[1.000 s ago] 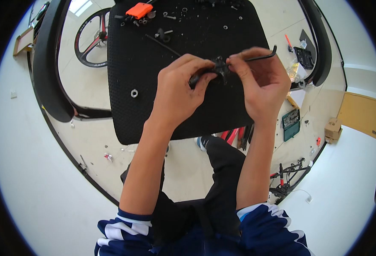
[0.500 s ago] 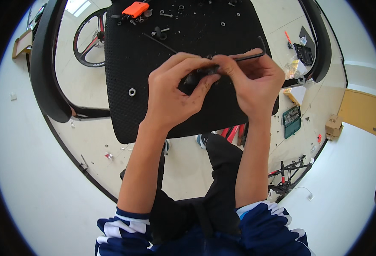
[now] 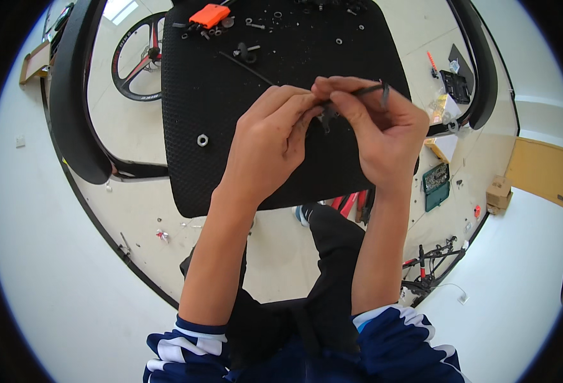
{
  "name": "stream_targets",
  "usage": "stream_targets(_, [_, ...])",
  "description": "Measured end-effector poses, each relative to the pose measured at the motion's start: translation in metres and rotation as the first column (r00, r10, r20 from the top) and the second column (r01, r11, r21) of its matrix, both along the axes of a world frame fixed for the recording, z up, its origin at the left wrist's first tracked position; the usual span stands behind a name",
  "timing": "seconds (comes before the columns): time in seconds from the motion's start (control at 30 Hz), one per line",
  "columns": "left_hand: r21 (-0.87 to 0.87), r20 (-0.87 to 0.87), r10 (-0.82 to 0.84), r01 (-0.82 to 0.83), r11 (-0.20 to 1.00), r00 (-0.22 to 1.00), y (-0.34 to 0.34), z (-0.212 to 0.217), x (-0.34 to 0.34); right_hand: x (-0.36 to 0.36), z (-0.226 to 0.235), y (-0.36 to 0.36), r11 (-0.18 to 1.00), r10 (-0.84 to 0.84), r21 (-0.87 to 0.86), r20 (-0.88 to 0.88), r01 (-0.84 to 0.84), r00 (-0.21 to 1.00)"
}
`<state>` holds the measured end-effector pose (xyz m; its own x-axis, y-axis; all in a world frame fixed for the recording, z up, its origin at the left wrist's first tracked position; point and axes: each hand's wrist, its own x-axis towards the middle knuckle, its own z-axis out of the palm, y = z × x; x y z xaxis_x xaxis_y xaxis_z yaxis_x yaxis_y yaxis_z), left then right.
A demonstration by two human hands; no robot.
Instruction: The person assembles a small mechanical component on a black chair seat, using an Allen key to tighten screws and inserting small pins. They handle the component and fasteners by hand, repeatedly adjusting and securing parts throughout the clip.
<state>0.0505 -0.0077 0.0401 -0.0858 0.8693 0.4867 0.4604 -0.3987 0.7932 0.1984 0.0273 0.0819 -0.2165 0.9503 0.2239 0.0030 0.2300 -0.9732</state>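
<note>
A: Both our hands pinch one small black part (image 3: pixel 325 115) above the black mat (image 3: pixel 186 179); thin black rod (image 3: pixel 358 91) sticks out.

B: L hand (image 3: pixel 270 143), R hand (image 3: pixel 376 131) closed on it. One silver nut (image 3: pixel 201 139), one orange tool (image 3: pixel 209 14).

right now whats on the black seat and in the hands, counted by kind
orange tool: 1
lone silver hex nut: 1
long thin black rod lying on the seat: 1
small black part with bent key, gripped between left hand and right hand: 1
total: 4, leaving out the tiny scattered screws along the top edge, too small to count
</note>
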Motion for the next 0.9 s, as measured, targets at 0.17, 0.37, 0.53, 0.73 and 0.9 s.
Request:
stream_targets(0.17, [-0.027,0.032,0.033,-0.032,0.999,0.999,0.000,0.000,0.004,0.004,-0.002,0.007,0.988,-0.142,0.078,0.101,0.134,0.985])
stream_targets(0.37, [0.035,0.055,0.053,-0.055,0.998,0.997,0.003,-0.001,0.001,0.002,-0.006,0.003,0.985,-0.169,0.047,0.128,0.165,0.977])
stream_targets(0.53, [0.021,0.014,0.058,-0.058,0.998,0.998,-0.001,0.000,0.003,-0.003,-0.003,0.000,0.999,-0.052,0.004,-0.032,0.052,0.998])
stream_targets(0.73, [-0.020,0.059,0.041,-0.040,0.999,0.997,0.006,-0.001,0.007,0.003,-0.005,0.004,1.000,-0.009,0.028,-0.008,0.009,1.000])
stream_targets(0.9, [0.003,0.053,0.074,-0.075,0.997,0.996,0.001,0.002,0.004,0.001,-0.008,0.001,0.990,-0.140,0.029,0.008,0.140,0.990])
